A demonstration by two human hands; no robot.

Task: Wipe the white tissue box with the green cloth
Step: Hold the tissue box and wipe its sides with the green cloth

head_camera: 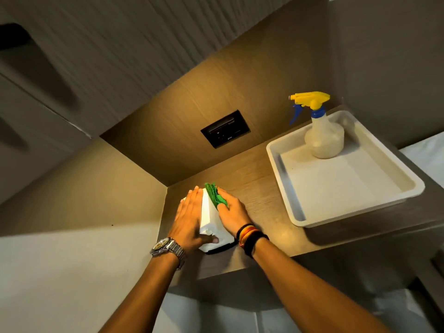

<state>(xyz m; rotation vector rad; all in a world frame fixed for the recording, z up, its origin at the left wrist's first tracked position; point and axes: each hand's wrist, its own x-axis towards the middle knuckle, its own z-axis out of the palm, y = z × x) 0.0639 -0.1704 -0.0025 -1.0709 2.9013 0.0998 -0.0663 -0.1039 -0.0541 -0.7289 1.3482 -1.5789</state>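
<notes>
Warm lamplight falls on a wooden shelf (pixel 264 188) set in a corner niche, with a dark socket panel (pixel 224 129) in the back wall at about twelve o'clock from the hands

From the head camera, the white tissue box (pixel 209 215) stands at the shelf's near-left corner, roughly seven o'clock of the frame's middle. The left hand (pixel 189 217) lies flat and spread against the box's left face, thumb hooked over the near end, likely to brace it so it does not slide under the rubbing. The right hand (pixel 234 212) presses the bunched green cloth (pixel 215 195) onto the box's right side near the far top edge, fingers closed over the cloth; wiping looks under way there. A watch (pixel 165 246) sits on the left wrist, dark bands (pixel 249 236) on the right

At two o'clock from the box, well apart, a white tray (pixel 300 212) holds a spray bottle (pixel 323 138) upright in its far corner, probably parked clear of the work
</notes>
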